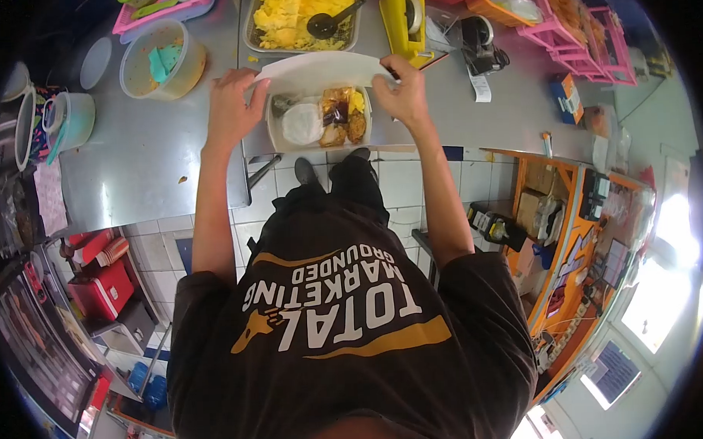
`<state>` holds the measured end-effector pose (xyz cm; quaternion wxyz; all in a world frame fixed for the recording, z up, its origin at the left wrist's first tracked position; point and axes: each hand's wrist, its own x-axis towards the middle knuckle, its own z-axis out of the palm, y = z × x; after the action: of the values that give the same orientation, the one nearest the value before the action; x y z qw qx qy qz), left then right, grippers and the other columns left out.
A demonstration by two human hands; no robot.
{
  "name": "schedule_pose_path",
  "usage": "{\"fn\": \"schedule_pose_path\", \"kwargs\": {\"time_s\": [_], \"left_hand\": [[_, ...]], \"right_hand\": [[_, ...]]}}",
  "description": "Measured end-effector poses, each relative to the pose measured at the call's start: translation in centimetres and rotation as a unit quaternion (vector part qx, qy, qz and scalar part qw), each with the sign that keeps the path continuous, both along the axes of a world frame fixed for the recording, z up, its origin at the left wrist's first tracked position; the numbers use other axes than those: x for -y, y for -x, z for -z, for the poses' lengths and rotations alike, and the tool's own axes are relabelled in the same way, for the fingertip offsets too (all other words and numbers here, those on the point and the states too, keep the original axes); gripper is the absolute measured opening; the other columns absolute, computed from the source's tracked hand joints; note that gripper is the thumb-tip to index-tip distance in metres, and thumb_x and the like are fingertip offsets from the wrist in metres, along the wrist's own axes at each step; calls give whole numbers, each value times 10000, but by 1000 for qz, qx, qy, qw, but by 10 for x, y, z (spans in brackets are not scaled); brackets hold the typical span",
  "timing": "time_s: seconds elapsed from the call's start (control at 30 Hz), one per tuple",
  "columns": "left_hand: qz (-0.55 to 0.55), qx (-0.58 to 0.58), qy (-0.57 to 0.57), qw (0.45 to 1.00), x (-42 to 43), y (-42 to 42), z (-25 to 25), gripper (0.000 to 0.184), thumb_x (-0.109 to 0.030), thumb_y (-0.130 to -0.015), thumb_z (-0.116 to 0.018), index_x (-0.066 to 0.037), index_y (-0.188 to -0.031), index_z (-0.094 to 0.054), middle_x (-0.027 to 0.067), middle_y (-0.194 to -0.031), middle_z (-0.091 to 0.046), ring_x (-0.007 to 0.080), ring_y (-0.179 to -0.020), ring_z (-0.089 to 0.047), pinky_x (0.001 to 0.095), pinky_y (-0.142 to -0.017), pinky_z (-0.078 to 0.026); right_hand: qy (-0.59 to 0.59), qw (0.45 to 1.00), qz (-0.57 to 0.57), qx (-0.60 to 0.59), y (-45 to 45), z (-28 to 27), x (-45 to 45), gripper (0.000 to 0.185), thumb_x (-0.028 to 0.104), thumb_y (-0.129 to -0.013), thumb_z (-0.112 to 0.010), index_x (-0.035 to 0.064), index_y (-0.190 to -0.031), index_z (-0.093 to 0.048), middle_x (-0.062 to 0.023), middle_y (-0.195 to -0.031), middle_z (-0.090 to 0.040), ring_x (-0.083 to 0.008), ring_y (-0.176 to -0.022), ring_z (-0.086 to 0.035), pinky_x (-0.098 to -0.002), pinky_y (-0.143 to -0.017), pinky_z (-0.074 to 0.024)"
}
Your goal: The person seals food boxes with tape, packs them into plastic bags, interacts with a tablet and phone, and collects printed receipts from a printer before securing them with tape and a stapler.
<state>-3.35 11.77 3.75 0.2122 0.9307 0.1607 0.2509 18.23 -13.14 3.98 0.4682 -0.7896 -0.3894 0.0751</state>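
Observation:
A white paper food box [318, 149] stands at the table's front edge with its lid flap [323, 66] raised at the back. My left hand [238, 107] is closed on the left corner of that lid, thumb on the near side. At the opposite corner, my right hand [403, 90] grips the lid the same way. Inside the box lie a white rounded mound [302, 124], browned food pieces [355, 126], a small packet of dark sauce [335, 112] and some yellow egg [356, 102].
Behind the box is a metal tray [248, 39] of yellow egg with a black ladle [333, 22]. A tape dispenser [404, 28] and a black label printer [481, 41] stand to the right. A plastic tub [141, 84] holds a turquoise scoop on the left.

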Motion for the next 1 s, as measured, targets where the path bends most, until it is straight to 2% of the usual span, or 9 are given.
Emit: {"fn": "schedule_pose_path", "kwargs": {"time_s": [0.17, 0.27, 0.33, 0.43, 0.57, 0.77, 0.87, 0.97, 1.0], "left_hand": [[51, -84, 361, 927, 11, 1, 1, 400, -299, -1052, -581, -2, -1315, -632, 103, -1269, -678, 201, -1209, -596, 355, -1044, -423], [60, 10, 535, 842, 41, -10, 16, 495, -330, -1064, -577, 5, -1426, -540, 130, -1360, -628, 210, -1251, -572, 349, -1058, -444], [-162, 199, 640, 724, 60, -29, 32, 576, -374, -1074, -541, 21, -1483, -448, 130, -1399, -581, 215, -1238, -571, 340, -1073, -418], [-125, 220, 584, 771, 78, -52, 24, 640, -483, -1061, -511, 13, -1464, -472, 124, -1420, -544, 214, -1301, -483, 350, -1126, -334], [-179, 242, 587, 752, 75, -67, 19, 488, -455, -1046, -541, -16, -1259, -551, 85, -1209, -589, 180, -1124, -508, 354, -1025, -378], [-102, 143, 564, 807, 64, -47, 2, 359, -324, -1052, -545, 7, -1091, -676, 101, -1346, -614, 188, -1212, -566, 332, -1079, -382], [114, 47, 470, 874, 31, -14, 0, 357, -291, -1046, -556, -1, -1203, -692, 124, -1434, -563, 226, -1232, -592, 342, -1047, -451], [106, -41, 563, 819, 46, 20, 1, 318, -226, -1063, -533, 19, -1146, -718, 164, -1558, -469, 244, -1380, -513, 339, -1123, -383], [69, -126, 447, 883, 53, 27, 2, 402, -224, -1074, -503, 15, -1380, -606, 179, -1626, -371, 283, -1440, -461, 354, -1172, -347]], "right_hand": [[-89, 993, 9, -83, 23, 26, -22, 202, 49, -899, -510, -29, -1019, -654, -174, -1027, -677, -245, -941, -653, -343, -877, -508], [-300, 897, 109, -306, 58, 17, -47, 227, 145, -1034, -461, -31, -1158, -532, -77, -1017, -593, -150, -992, -541, -308, -911, -450], [-306, 893, 145, -296, 68, 19, -60, 265, 207, -1058, -470, -32, -1161, -517, -97, -1018, -587, -159, -986, -533, -310, -905, -446], [-267, 920, 194, -214, 63, 32, -69, 370, 333, -1096, -476, -29, -1168, -477, -154, -997, -569, -187, -933, -513, -329, -868, -443], [-227, 926, 167, -251, 58, 23, -58, 329, 289, -1091, -474, -30, -1170, -467, -177, -990, -567, -228, -899, -528, -360, -836, -451], [-194, 969, 58, -145, 35, 19, -35, 232, 183, -1053, -500, -24, -1158, -486, -184, -998, -596, -268, -894, -584, -375, -816, -476], [-103, 982, -35, -152, 21, 11, 5, 213, 122, -1018, -531, -25, -1168, -496, -192, -1021, -615, -293, -919, -611, -389, -842, -495], [8, 992, -52, -114, 50, -1, 30, 266, 73, -988, -543, -24, -1233, -511, -208, -1131, -629, -344, -1045, -620, -400, -925, -496], [63, 996, -23, -50, 60, -4, 34, 318, 46, -975, -539, -22, -1285, -521, -219, -1220, -630, -372, -1153, -613, -398, -990, -486]]}}
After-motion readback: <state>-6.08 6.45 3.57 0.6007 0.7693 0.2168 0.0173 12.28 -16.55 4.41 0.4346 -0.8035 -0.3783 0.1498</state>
